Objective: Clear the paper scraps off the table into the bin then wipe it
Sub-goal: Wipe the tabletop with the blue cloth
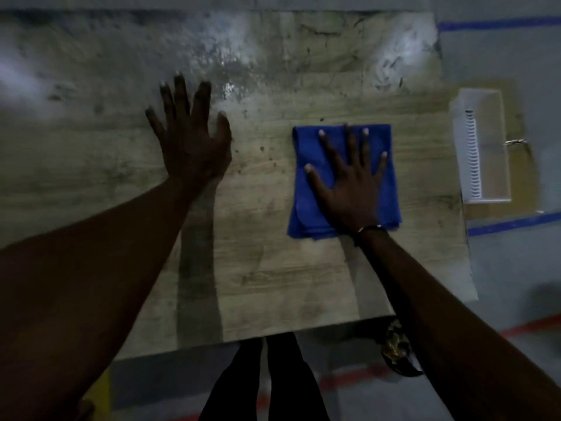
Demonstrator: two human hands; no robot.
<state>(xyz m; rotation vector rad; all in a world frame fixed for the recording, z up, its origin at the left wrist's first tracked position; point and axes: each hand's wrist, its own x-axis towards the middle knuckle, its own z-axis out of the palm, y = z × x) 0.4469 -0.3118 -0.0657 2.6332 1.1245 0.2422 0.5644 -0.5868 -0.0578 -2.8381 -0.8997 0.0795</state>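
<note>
A folded blue cloth (306,189) lies on the right part of the worn wooden table (273,284). My right hand (352,180) presses flat on the cloth with its fingers spread and straight. My left hand (191,138) rests flat on the bare tabletop to the left of the cloth, fingers spread. A white bin (485,147) stands on the floor just past the table's right edge. I see no paper scraps on the table.
The tabletop is stained and shiny at the back. Blue tape lines (513,223) and red tape lines (349,381) mark the grey floor. My legs (273,384) show below the table's near edge, and a dark crumpled object (397,350) lies beside it.
</note>
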